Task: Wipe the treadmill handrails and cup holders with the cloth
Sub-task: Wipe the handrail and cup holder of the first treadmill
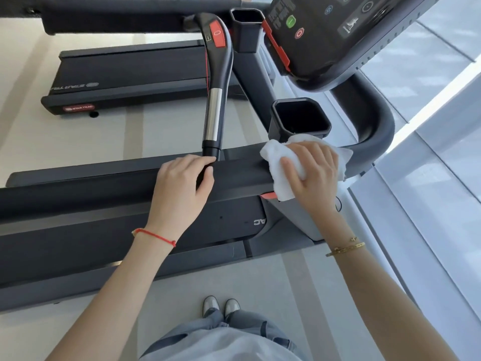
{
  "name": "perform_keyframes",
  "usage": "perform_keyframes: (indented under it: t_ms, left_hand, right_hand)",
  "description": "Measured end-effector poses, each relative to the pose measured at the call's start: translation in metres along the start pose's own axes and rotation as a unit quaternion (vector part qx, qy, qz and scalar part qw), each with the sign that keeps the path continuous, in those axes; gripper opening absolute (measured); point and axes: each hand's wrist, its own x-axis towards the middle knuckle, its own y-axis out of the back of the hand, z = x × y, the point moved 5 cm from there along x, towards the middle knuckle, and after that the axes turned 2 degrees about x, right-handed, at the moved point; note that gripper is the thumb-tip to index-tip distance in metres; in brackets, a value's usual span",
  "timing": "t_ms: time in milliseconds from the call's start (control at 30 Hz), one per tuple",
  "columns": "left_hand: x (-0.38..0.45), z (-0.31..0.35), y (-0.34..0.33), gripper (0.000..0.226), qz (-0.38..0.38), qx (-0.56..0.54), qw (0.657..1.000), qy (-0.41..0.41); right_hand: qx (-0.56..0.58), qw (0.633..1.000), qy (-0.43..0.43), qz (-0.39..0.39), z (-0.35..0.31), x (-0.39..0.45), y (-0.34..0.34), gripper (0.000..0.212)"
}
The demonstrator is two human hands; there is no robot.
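Centrally, left hand [182,181] grasps the handrail [104,188] for bracing; right hand [312,170] clutches the white cloth [276,157], pressing it rail-ward.

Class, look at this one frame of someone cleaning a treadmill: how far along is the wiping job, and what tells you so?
Done: nothing can be confirmed, as no surface shows a wiped mark. In hand: the right hand presses the white cloth onto the near handrail, while the left hand grips the same rail. Left, by position: the near cup holder just beyond the cloth, the far cup holder, and the steel-banded grip bar.
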Motion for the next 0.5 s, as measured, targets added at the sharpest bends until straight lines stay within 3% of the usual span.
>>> perform_keyframes:
  t_ms: [167,500]
  left_hand:
    - [-0.003,-0.002,0.003,0.027,0.013,0.003,1.0,0.006]
    - [-0.025,-0.047,0.032,0.022,0.097,0.068,0.991,0.067]
  right_hand:
    - [-0.017,0.999,-0.003,0.027,-0.015,0.0,-0.003,0.027]
    - [-0.02,0.995,0.087,0.035,-0.091,0.01,-0.038,0.025]
